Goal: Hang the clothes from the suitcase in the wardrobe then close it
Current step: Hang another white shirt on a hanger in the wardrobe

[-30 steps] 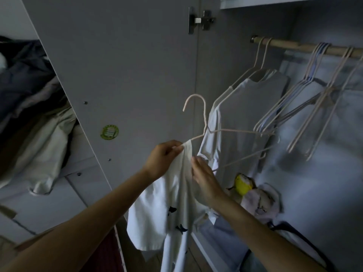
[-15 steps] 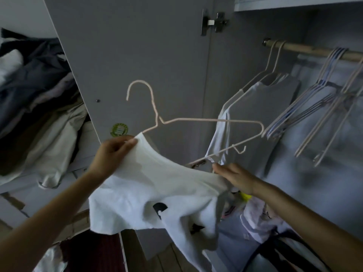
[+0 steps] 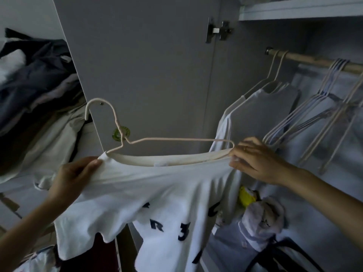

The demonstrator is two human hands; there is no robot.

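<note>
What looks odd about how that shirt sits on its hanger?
The white lettered T-shirt covers only the left shoulder of the cream wire hanger; the right tip sticks out of the collar beside the right hand.

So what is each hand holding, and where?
Left hand grips the white lettered T-shirt at its shoulder; right hand pinches its collar at the pale wire hanger's end.
</note>
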